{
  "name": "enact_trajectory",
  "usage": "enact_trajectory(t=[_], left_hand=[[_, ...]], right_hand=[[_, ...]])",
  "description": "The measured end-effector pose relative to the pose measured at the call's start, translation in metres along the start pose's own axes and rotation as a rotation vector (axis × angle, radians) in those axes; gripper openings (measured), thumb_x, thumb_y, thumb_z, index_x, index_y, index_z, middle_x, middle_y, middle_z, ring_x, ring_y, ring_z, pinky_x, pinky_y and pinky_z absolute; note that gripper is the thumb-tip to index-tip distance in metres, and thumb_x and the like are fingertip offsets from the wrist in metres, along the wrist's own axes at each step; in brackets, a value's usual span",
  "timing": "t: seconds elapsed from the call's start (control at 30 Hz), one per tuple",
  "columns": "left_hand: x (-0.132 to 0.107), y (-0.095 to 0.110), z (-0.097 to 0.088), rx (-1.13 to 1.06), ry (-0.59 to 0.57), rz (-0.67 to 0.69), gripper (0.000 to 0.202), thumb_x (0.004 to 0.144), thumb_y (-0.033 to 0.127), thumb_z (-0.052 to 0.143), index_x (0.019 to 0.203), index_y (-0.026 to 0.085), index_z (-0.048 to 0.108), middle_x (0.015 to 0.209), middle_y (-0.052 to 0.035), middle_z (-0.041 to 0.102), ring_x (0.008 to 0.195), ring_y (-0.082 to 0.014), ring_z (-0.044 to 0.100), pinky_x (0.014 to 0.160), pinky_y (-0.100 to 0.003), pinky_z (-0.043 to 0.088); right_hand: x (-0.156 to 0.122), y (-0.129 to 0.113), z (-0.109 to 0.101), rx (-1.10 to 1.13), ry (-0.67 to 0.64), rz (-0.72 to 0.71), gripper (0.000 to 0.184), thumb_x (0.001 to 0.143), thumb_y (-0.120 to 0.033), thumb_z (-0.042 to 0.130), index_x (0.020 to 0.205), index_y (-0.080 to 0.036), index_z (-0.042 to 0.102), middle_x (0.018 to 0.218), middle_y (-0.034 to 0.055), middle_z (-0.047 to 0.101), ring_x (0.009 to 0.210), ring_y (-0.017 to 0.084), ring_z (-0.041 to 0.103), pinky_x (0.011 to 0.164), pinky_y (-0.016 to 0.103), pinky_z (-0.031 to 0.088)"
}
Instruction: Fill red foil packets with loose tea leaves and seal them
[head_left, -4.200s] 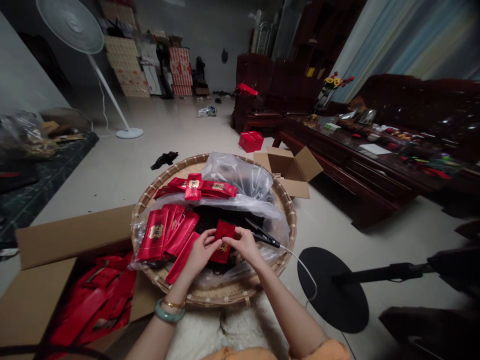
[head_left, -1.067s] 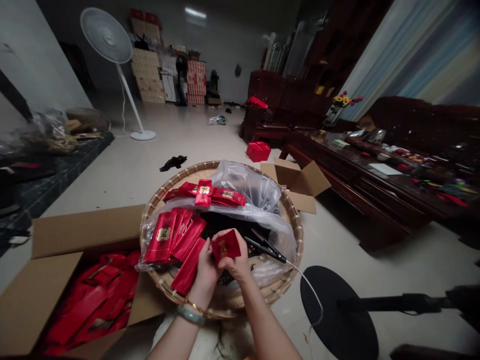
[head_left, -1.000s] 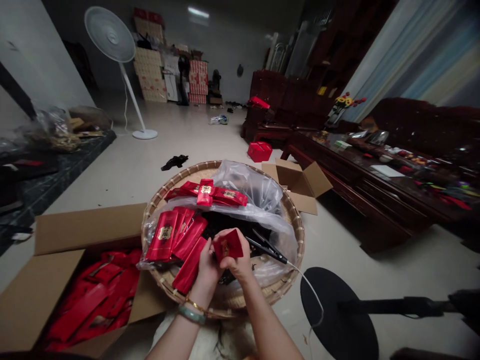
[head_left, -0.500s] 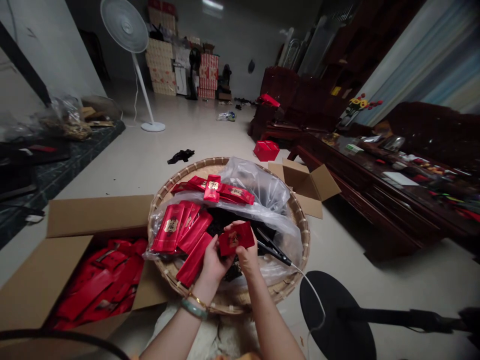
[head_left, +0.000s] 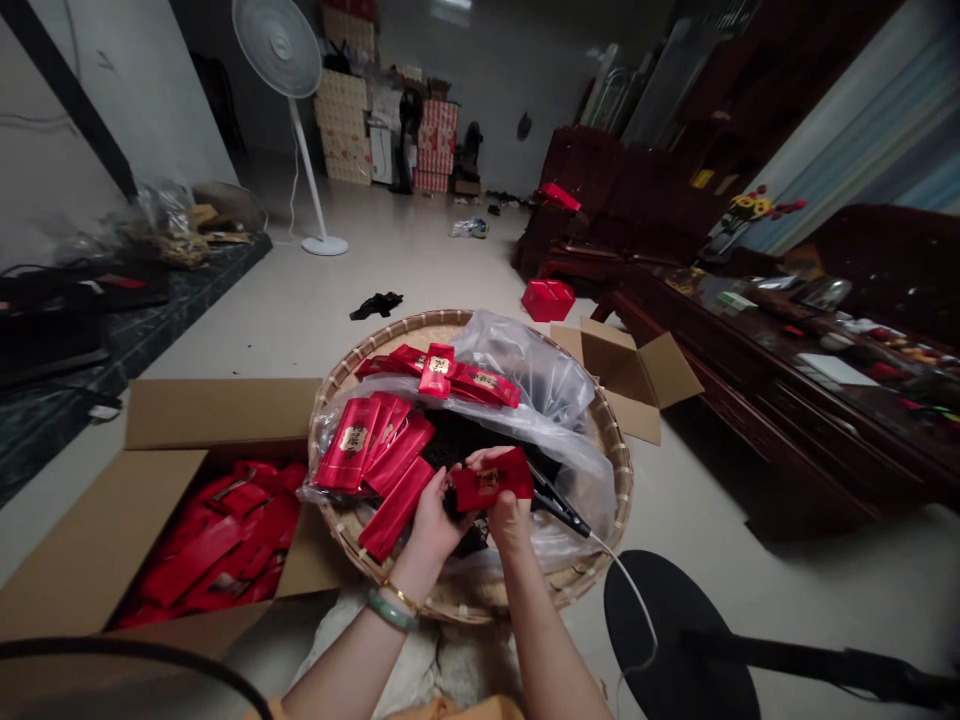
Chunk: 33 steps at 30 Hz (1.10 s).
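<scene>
Head view, right hand [head_left: 511, 518] holding a red packet [head_left: 491, 481], left hand [head_left: 432, 522] curled by its end, grip unclear, above a round basket [head_left: 484, 598].

You are working in dim, greyish light, with one pale streak of glare [head_left: 452, 4] high on the dull grey back wall [head_left: 499, 65]. Near the far right rim of the round woven bamboo tray [head_left: 411, 333], the crumpled clear plastic bag [head_left: 525, 360] catches a whitish sheen. Shadow pools beneath the long dark-brown wooden table [head_left: 780, 420]. Your view stretches and softens toward its edges, smearing the blue striped curtain [head_left: 885, 150]; markings on the dark red foil packet [head_left: 480, 487] you hold look blurred.
</scene>
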<state>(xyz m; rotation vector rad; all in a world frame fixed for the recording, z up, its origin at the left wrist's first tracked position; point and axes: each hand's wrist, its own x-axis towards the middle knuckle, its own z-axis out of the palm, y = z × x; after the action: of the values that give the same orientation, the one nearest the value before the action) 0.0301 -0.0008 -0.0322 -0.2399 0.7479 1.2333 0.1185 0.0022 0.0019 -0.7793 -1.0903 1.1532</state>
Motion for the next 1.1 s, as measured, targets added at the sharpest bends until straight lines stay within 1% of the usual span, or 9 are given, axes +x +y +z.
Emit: enact_trajectory(t=[0.07, 0.23, 0.43, 0.57, 0.67, 0.77, 0.87, 1.03, 1.1], left_hand=[[-0.002, 0.001, 0.002, 0.000, -0.008, 0.005, 0.010, 0.086, 0.023, 0.050, 0.087, 0.018, 0.058, 0.073, -0.0013, 0.066, 0.062, -0.0156, 0.063, 0.057, -0.028, 0.053], [-0.004, 0.003, 0.007, 0.006, 0.015, -0.005, 0.014, 0.088, 0.025, 0.046, 0.089, 0.019, 0.058, 0.076, -0.0023, 0.067, 0.064, -0.0159, 0.064, 0.056, -0.028, 0.054], [-0.007, 0.004, 0.013, 0.012, 0.053, -0.027, 0.012, 0.088, 0.024, 0.049, 0.090, 0.018, 0.060, 0.075, -0.0022, 0.068, 0.062, -0.0150, 0.065, 0.057, -0.028, 0.055], [-0.008, 0.006, 0.013, -0.006, 0.047, -0.038, 0.016, 0.089, 0.024, 0.046, 0.088, 0.017, 0.060, 0.072, -0.0015, 0.068, 0.062, -0.0153, 0.065, 0.056, -0.029, 0.055], [-0.010, 0.008, 0.013, -0.040, 0.063, -0.048, 0.017, 0.089, 0.025, 0.046, 0.087, 0.018, 0.061, 0.073, -0.0015, 0.068, 0.061, -0.0154, 0.065, 0.054, -0.029, 0.055], [-0.013, 0.011, 0.013, -0.137, 0.085, -0.065, 0.017, 0.089, 0.024, 0.048, 0.081, 0.017, 0.061, 0.069, -0.0017, 0.067, 0.058, -0.0140, 0.065, 0.053, -0.028, 0.055], [-0.015, 0.014, 0.015, -0.219, 0.089, -0.086, 0.019, 0.089, 0.023, 0.050, 0.074, 0.015, 0.059, 0.063, -0.0018, 0.065, 0.054, -0.0127, 0.063, 0.052, -0.026, 0.054], [-0.015, 0.013, 0.014, -0.130, 0.055, -0.117, 0.013, 0.087, 0.021, 0.052, 0.079, 0.015, 0.061, 0.062, -0.0007, 0.063, 0.051, -0.0110, 0.061, 0.048, -0.023, 0.051], [-0.015, 0.011, 0.013, -0.015, 0.033, -0.112, 0.009, 0.084, 0.021, 0.055, 0.082, 0.016, 0.061, 0.063, -0.0002, 0.062, 0.048, -0.0091, 0.057, 0.041, -0.017, 0.044]], right_hand=[[0.001, 0.000, 0.001, 0.029, 0.020, -0.006, 0.066, 0.054, -0.081, 0.058, 0.086, -0.023, 0.057, 0.078, 0.0051, 0.059, 0.081, 0.025, 0.060, 0.076, 0.039, 0.049], [0.001, -0.001, 0.000, 0.185, 0.047, 0.029, 0.077, 0.051, -0.079, 0.063, 0.104, -0.023, 0.055, 0.093, 0.0060, 0.060, 0.089, 0.025, 0.061, 0.082, 0.042, 0.049], [-0.001, -0.011, -0.008, 0.235, 0.133, -0.001, 0.072, 0.055, -0.078, 0.062, 0.103, -0.025, 0.056, 0.091, 0.0039, 0.059, 0.089, 0.024, 0.060, 0.085, 0.044, 0.048], [0.000, -0.020, -0.005, 0.213, 0.152, -0.063, 0.072, 0.055, -0.082, 0.057, 0.101, -0.026, 0.056, 0.086, 0.0028, 0.058, 0.085, 0.024, 0.060, 0.085, 0.045, 0.047], [0.002, -0.025, -0.002, 0.239, 0.220, -0.059, 0.073, 0.055, -0.084, 0.053, 0.099, -0.026, 0.057, 0.083, 0.0020, 0.057, 0.083, 0.023, 0.060, 0.086, 0.047, 0.046], [0.007, -0.025, -0.008, 0.414, 0.347, 0.028, 0.065, 0.064, -0.082, 0.047, 0.097, -0.027, 0.060, 0.082, 0.0006, 0.059, 0.081, 0.021, 0.060, 0.089, 0.047, 0.044], [0.012, -0.015, -0.023, 0.581, 0.447, 0.173, 0.057, 0.071, -0.077, 0.047, 0.090, -0.026, 0.063, 0.077, -0.0011, 0.062, 0.078, 0.019, 0.060, 0.091, 0.045, 0.044], [0.010, 0.011, -0.042, 0.682, 0.459, 0.347, 0.055, 0.073, -0.075, 0.047, 0.086, -0.024, 0.065, 0.074, -0.0011, 0.065, 0.077, 0.017, 0.061, 0.093, 0.041, 0.046], [0.007, 0.019, -0.043, 0.675, 0.455, 0.376, 0.057, 0.075, -0.074, 0.043, 0.088, -0.023, 0.065, 0.078, 0.0006, 0.066, 0.081, 0.018, 0.063, 0.095, 0.042, 0.045]])
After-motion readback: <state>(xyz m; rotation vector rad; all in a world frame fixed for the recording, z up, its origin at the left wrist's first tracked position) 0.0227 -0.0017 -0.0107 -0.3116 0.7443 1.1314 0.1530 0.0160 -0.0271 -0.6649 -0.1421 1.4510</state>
